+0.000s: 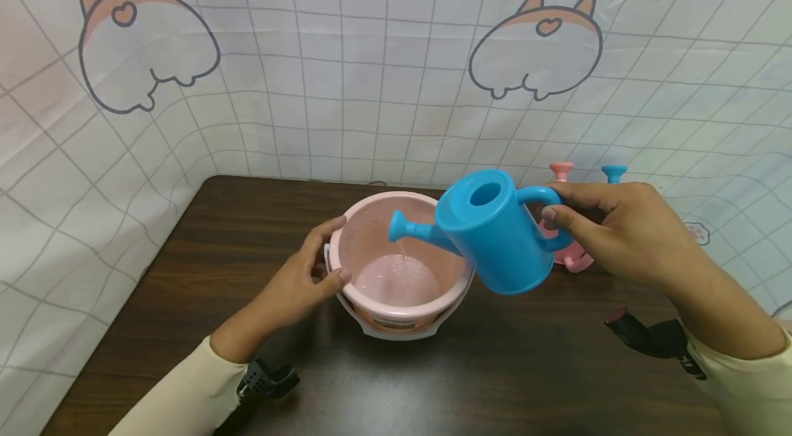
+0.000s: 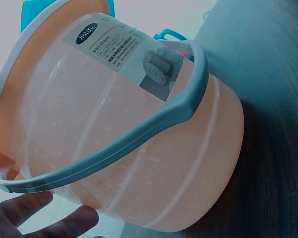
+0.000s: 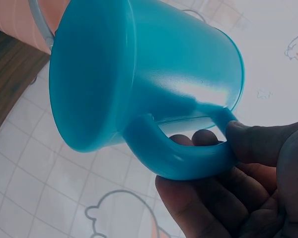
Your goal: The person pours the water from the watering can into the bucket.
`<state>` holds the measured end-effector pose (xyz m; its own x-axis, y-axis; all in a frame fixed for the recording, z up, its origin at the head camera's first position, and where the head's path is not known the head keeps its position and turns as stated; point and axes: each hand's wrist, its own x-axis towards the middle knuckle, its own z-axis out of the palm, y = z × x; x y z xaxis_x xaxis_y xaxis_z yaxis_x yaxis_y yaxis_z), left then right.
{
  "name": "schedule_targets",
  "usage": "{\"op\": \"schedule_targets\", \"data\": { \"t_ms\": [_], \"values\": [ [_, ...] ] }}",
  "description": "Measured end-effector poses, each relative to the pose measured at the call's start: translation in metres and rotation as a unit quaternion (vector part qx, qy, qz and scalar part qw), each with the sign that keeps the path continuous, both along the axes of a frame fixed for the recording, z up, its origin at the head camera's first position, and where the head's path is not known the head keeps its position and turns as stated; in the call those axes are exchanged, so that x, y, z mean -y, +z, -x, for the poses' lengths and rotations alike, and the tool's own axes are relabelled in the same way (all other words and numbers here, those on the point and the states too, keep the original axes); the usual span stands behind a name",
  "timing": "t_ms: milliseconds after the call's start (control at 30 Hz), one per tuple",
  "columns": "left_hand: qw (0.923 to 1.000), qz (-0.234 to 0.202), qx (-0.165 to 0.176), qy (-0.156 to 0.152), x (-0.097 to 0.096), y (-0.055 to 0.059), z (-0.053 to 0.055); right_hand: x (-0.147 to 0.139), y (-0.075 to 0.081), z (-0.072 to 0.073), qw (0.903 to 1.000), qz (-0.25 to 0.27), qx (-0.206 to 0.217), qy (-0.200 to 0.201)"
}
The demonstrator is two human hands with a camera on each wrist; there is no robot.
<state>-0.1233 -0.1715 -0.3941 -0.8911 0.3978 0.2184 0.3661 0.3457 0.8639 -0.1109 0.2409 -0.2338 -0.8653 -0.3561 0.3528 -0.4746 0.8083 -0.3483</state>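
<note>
My right hand (image 1: 625,230) grips the handle of a blue watering can (image 1: 495,230); in the right wrist view its thumb and fingers (image 3: 208,198) are curled round that handle. The can tilts left, and its sprinkler head hangs over a pink bucket (image 1: 405,312). A thin stream of water seems to fall from the head, and shallow rippled water (image 1: 399,279) covers the bucket's bottom. My left hand (image 1: 297,288) holds the bucket's left rim between thumb and fingers. The bucket's pale carrying handle (image 2: 134,141) hangs down along its labelled side.
Behind my right hand stand a pink watering can (image 1: 561,171) and another blue sprinkler head (image 1: 614,172), both mostly hidden. A dark wooden table (image 1: 247,243) bears everything. A white gridded curtain (image 1: 371,78) hangs around the back and sides.
</note>
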Motion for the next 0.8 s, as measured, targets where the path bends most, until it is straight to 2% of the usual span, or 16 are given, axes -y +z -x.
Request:
{"op": "schedule_targets", "data": {
  "t_ms": [800],
  "values": [
    [1.0000, 0.001, -0.001, -0.002, 0.0005, -0.0016, -0.0001, 0.0002, -0.0017, -0.0008, 0.9999, 0.013, -0.001, -0.010]
  ]
}}
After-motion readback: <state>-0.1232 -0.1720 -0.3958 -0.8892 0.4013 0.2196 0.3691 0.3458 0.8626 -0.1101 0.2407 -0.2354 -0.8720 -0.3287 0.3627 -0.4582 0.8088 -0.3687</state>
